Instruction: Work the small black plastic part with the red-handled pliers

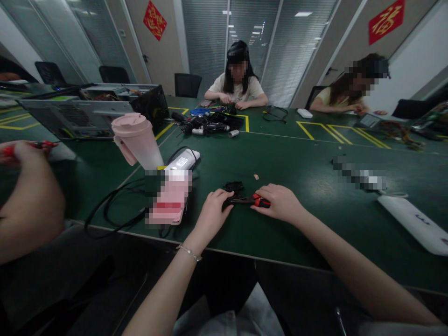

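My right hand (278, 201) is closed around the red and black handles of a pair of pliers (247, 199), whose metal jaws point left. Pinched between the thumb and fingers of my left hand (215, 208) is a small dark piece (228, 200), too dim to name exactly. The plier jaws reach up to this piece; whether they grip it I cannot tell. Just beyond my fingers lies a black part (233, 186) on the green table (297, 158). A small tan scrap (256, 177) rests to its right.
Left of my hands are a pink phone (170, 200), a white power bank (184, 159), a pink cup (140, 137) and black cable (105, 210). An opened computer case (94, 112) stands behind. Another person's arm (31, 200) is at left; two people sit across. A white power strip (415, 224) lies right.
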A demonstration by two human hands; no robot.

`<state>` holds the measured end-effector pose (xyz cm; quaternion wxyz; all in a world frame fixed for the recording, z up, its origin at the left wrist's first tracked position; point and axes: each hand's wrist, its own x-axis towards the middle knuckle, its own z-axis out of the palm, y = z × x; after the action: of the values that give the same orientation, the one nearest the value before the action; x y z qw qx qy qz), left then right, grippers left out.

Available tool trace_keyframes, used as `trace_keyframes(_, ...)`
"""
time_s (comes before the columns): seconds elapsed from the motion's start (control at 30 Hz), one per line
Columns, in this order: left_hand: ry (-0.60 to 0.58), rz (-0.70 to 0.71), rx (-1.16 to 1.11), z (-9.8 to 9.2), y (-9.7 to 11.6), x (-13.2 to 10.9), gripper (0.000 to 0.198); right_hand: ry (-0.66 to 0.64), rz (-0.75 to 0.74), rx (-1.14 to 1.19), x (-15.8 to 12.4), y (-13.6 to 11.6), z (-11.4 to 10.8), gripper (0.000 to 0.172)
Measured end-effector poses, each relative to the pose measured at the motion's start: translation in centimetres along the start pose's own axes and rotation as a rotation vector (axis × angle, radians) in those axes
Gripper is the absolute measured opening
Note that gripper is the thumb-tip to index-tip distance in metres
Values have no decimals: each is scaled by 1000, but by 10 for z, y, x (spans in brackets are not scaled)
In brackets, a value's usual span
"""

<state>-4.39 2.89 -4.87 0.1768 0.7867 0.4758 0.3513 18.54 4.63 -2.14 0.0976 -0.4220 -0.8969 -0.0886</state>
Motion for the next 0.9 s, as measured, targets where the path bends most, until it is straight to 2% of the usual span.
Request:
trace_keyframes(0.13, -2, -1, -6, 1, -2, 0, 37, -5, 10, 22, 0, -1, -1, 41)
trace_keyframes(0.43, -4, 3, 2, 0, 1, -1, 36, 47, -56, -89, 1, 0, -5, 42)
trace_keyframes(0.73, -9, -1, 7, -1, 0, 0, 36, 14, -9, -20, -1, -1, -2, 42)
trace_keyframes(0.9, -13, -5, 1, 0, 0, 0, 35, 29, -29, -68, 0, -2, -5, 41)
